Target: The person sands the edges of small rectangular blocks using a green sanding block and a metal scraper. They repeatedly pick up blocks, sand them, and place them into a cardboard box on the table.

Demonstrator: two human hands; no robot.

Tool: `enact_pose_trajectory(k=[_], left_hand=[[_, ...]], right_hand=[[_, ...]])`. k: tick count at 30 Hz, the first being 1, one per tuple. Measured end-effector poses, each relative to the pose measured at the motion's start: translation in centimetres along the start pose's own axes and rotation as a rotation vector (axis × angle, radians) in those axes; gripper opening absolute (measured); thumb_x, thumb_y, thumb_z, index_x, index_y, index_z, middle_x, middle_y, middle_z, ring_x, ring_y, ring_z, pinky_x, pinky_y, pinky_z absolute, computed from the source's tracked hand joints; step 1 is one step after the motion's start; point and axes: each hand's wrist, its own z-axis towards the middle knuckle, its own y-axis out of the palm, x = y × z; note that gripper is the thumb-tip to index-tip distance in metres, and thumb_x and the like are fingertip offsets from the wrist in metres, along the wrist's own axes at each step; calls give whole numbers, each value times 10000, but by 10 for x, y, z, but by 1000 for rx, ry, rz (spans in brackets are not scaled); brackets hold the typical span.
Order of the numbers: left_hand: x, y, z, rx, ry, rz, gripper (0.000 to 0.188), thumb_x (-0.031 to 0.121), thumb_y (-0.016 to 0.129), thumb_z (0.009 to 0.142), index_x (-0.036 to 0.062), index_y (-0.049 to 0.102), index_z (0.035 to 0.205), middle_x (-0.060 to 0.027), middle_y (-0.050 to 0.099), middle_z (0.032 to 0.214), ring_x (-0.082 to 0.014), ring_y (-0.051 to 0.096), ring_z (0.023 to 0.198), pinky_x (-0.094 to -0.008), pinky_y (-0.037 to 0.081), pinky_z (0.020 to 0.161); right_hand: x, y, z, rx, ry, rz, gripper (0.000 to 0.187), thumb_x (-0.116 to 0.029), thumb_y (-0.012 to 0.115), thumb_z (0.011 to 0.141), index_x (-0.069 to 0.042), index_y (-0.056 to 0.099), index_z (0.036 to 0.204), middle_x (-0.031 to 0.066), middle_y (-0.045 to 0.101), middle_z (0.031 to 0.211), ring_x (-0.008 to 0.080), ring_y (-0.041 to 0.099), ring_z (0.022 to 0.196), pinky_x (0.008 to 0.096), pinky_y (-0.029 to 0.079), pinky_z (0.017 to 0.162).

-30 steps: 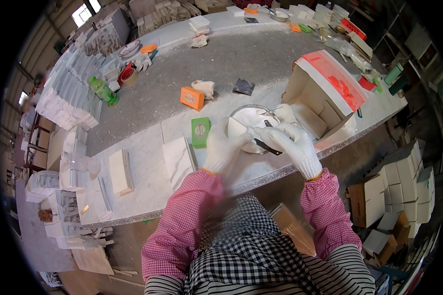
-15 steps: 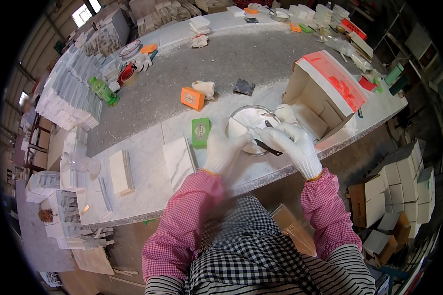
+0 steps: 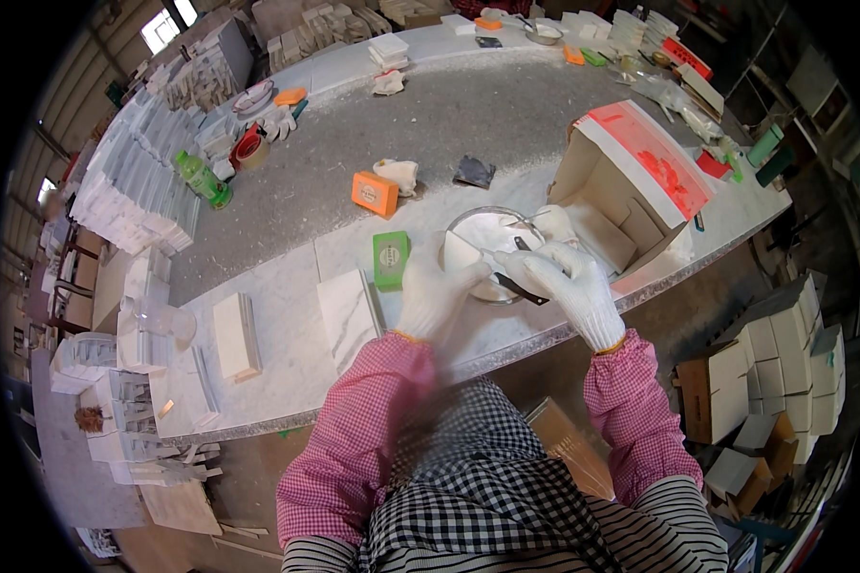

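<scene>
My left hand [image 3: 436,289], in a white knit glove, is closed on a small white flat piece [image 3: 462,250] over the near left rim of a round metal bowl [image 3: 488,209]. White material lies in the bowl. My right hand [image 3: 571,284], gloved the same way, is closed around a thin dark-handled tool [image 3: 520,288], whose handle end sticks out below the fingers. Its working end is hidden near the left hand's piece. Another short dark part [image 3: 522,244] shows above the right fingers; I cannot tell whether it belongs to the same tool.
Left of the bowl are a green box [image 3: 390,260], a veined white tile [image 3: 349,312] and narrow tiles [image 3: 235,334]. An orange box [image 3: 375,194] stands beyond. An open cardboard carton [image 3: 631,181] is to the right. A green bottle [image 3: 204,180] stands by stacked tiles [image 3: 129,186].
</scene>
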Motion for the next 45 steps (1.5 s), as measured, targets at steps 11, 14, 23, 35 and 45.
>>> enact_pose_trajectory(k=[11,14,23,35,45], left_hand=[[-10,4,3,20,14,3,509,256,857,752,-57,683,1115,-198,742,1004,-275,727,916,-383,567,811],[-5,4,0,35,-1,-15,505,254,857,751,-56,685,1112,-198,742,1006,-274,726,917,-385,566,807],[20,-1,-6,9,-30,-37,477,194,825,784,-99,662,1124,-172,738,1001,-238,725,904,-359,570,786],[31,-37,-9,-336,-728,-685,630,444,626,1034,-40,538,1427,-220,704,1203,-274,707,990,-345,605,784],[39,-43,-35,-484,-591,-678,375,223,594,1025,-60,609,1270,-167,703,1123,-267,705,983,-398,601,860]], right_hand=[[6,1,2,10,-19,-41,346,-349,670,975,-54,745,1141,156,752,1043,296,727,983,368,542,852],[7,2,1,18,-33,-51,345,-352,668,976,-55,748,1134,158,752,1037,294,728,975,368,542,849],[3,-1,2,69,-8,59,331,-331,674,975,-48,740,1134,145,739,1022,248,707,946,350,530,848],[-3,39,58,88,26,98,532,-494,667,930,-77,722,1257,136,765,1035,258,738,873,364,558,823],[-11,51,90,-59,87,-453,531,-493,461,1029,-99,689,1302,198,747,1093,375,701,1090,473,520,936]])
